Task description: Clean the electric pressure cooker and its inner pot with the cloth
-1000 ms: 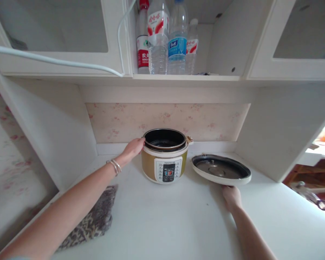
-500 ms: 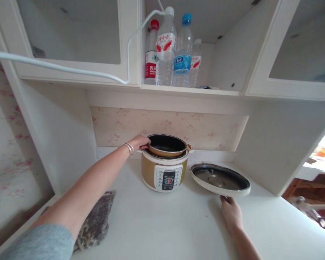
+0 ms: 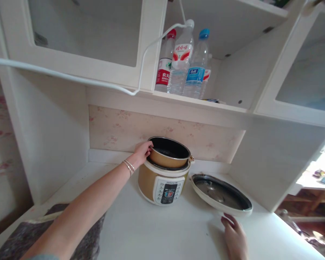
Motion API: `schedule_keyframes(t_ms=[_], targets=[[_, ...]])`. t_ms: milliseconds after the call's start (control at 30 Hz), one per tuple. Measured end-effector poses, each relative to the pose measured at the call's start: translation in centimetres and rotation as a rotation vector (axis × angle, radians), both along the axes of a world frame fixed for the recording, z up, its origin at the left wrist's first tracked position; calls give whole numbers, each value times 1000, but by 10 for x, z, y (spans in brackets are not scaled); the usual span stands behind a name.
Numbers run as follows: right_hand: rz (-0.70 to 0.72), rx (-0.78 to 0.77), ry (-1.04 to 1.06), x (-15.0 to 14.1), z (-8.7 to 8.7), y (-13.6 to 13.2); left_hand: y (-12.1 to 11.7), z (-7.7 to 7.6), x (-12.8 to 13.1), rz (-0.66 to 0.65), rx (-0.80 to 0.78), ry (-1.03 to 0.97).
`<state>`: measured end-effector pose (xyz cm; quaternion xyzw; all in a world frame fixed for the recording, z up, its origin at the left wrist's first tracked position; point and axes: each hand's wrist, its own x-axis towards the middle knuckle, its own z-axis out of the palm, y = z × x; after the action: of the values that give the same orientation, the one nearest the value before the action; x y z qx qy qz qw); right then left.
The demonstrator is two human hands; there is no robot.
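My left hand (image 3: 144, 151) pinches the left rim of the inner pot (image 3: 168, 158), black inside and gold outside. The pot is lifted partway out of the gold and white electric pressure cooker (image 3: 147, 182), whose control panel faces me. To the right, the round lid (image 3: 222, 206) rests with its dark, metal-lined underside up and its pale edge toward me. Just below that edge is my right hand (image 3: 235, 234), fingers loosely curled and apart, holding nothing.
A patterned dark cloth (image 3: 90, 234) lies at the lower left of the white counter (image 3: 151, 231). Several plastic bottles (image 3: 180, 68) stand in the open cabinet above. A white cable (image 3: 78, 81) crosses in front of the cupboards. Side panels bound the counter.
My left hand has raised the inner pot higher out of the cooker. My right hand has come off the lid and drawn back toward me. The view has tilted.
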<state>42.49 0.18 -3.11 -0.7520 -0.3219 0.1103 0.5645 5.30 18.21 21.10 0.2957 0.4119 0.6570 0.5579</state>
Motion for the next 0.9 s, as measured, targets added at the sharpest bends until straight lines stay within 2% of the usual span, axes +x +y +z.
schedule_keyframes(t_ms=[100, 233, 333, 400, 467, 533, 667, 733, 800, 900], targets=[[11, -36, 4, -9, 3, -10, 1, 16, 5, 34, 44, -24], [41, -94, -53, -24, 12, -26, -3, 45, 2, 50, 103, -37], [-10, -127, -223, -43, 15, -35, -10, 63, -20, 103, 138, -98], [33, -55, -311, -68, 15, -41, -17, 72, -43, 142, 169, -154], [230, 48, -378, -106, 18, -47, -26, 79, -70, 161, 222, -180], [539, 87, -443, -158, 27, -55, -37, 84, -96, 178, 276, -180], [1199, 31, -495, -275, 61, -71, -63, 89, -138, 284, 292, -161], [1448, 81, -611, -329, 78, -73, -77, 88, -156, 337, 286, -151], [1565, 134, -751, -374, 87, -71, -92, 85, -173, 375, 273, -147], [1545, 170, -939, -425, 86, -62, -110, 72, -200, 428, 248, -130]])
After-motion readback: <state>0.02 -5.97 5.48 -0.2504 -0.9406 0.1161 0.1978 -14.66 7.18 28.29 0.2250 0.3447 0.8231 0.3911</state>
